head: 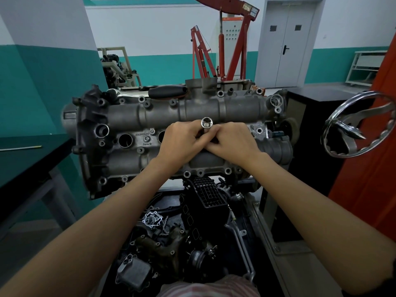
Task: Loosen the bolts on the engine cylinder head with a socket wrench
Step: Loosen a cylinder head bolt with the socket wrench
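The grey cylinder head [132,116] stands on an engine stand in front of me, with several bolt holes along its edges. Both hands meet over its middle. My left hand [182,139] grips a chrome socket [206,123], whose open end points up toward me. My right hand [232,141] pinches the lower part of the same socket, fingers curled against the left hand. What lies under the fingers is hidden. A ratchet wrench with a black handle [167,91] lies along the far top edge of the head.
A chrome hand wheel [351,127] sticks out at the right beside an orange post. A dark workbench [25,159] with a thin rod is at the left. Loose engine parts [192,221] fill the tray below. Red engine cranes stand behind.
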A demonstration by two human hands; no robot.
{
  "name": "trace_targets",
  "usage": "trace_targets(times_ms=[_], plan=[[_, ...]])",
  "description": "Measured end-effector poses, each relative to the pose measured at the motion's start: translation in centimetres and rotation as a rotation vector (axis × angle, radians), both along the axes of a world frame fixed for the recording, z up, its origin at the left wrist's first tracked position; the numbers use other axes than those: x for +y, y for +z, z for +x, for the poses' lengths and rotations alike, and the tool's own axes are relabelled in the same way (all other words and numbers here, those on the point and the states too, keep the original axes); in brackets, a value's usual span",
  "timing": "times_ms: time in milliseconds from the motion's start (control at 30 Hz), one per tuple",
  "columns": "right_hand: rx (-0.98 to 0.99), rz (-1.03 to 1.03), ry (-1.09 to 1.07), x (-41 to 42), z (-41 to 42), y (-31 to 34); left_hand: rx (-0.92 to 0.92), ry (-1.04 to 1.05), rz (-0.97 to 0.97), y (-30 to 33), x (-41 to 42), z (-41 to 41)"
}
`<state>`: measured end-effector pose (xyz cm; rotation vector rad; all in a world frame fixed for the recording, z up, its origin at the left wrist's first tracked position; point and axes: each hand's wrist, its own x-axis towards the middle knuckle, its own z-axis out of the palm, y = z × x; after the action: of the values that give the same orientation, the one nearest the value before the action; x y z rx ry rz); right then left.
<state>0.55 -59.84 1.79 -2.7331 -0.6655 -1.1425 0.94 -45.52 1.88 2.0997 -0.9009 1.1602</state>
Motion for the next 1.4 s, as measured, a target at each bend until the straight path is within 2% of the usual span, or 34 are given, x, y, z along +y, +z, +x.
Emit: trace_targets(times_ms=[433, 800, 1033, 1400], plan=[[-0.008, 0.038, 0.047, 0.19, -0.45, 0.07, 0.041, 0.001, 0.062, 0.13, -0.01, -0.31], [-0.014, 0.062, 0.068, -0.03, 0.20, -0.18, 0.000, -0.001, 0.078, 0.21, -0.12, -0.66], [-0.020, -0.010, 0.024, -0.11, 0.21, -0.14, 0.028, 0.024, 0.026, 0.00, 0.03, 0.10], [-0.180, 0.027, 0.103, 0.44, -0.69, 0.09, 0.006, 0.021, 0.056, 0.13, -0.06, -0.10]])
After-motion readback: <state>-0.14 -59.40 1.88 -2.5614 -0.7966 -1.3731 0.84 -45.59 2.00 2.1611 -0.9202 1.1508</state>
